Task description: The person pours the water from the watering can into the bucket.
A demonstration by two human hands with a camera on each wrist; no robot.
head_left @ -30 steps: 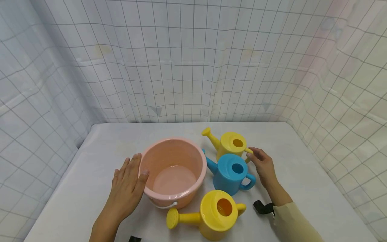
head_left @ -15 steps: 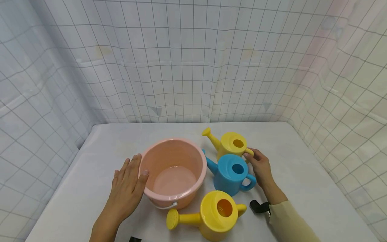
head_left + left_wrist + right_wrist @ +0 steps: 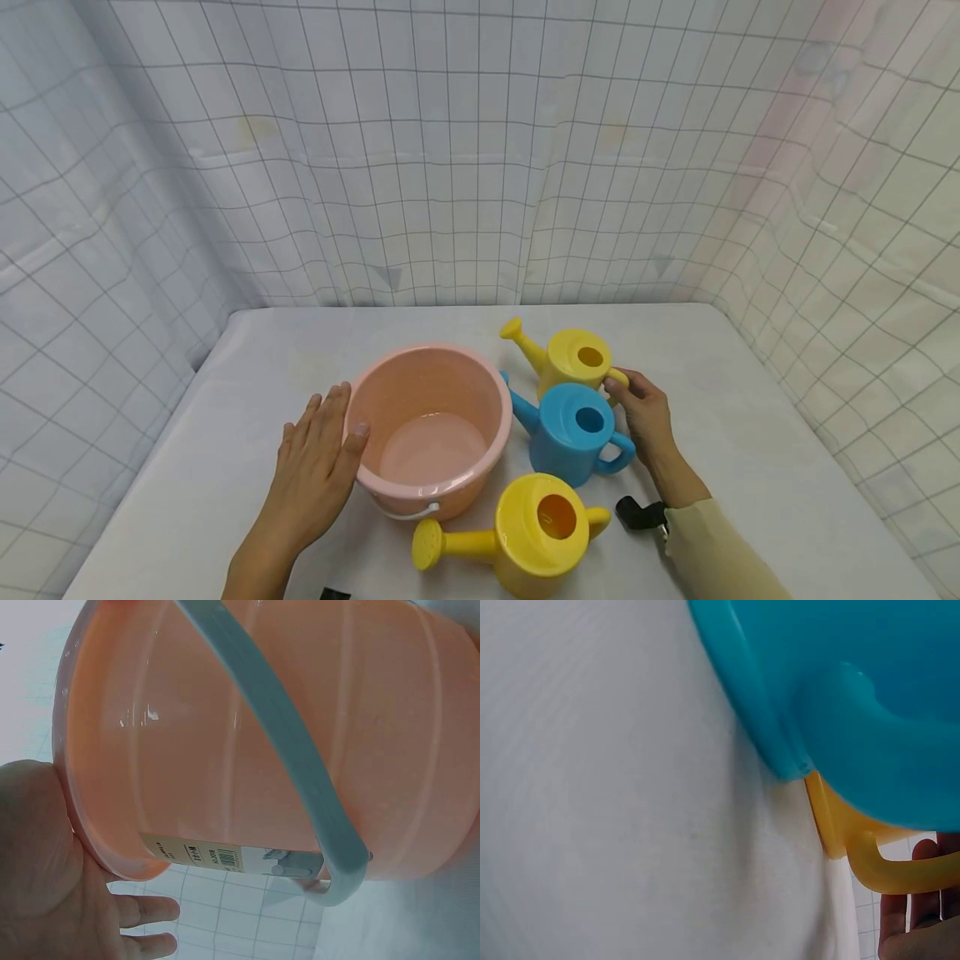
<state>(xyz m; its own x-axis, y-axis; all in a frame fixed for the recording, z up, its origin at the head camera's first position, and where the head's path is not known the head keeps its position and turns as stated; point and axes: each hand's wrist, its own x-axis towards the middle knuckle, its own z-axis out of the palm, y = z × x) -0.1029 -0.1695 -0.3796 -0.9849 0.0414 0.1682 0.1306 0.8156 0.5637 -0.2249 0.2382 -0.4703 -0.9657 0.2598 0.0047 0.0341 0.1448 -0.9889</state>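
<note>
Here, the right hand [image 3: 649, 414] has fingers curled round the handle [image 3: 889, 879] of the far yellow can [image 3: 564, 364]; the left hand [image 3: 315, 471], fingers straight, touches the pail [image 3: 405, 385]. Nearward pulling could topple the adjacent blue can [image 3: 558, 450].

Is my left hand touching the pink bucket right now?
Touching: the left wrist view shows your left hand against the pink bucket at its rim.

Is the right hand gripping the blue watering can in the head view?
No, the right hand grips the handle of the far yellow watering can.
</note>
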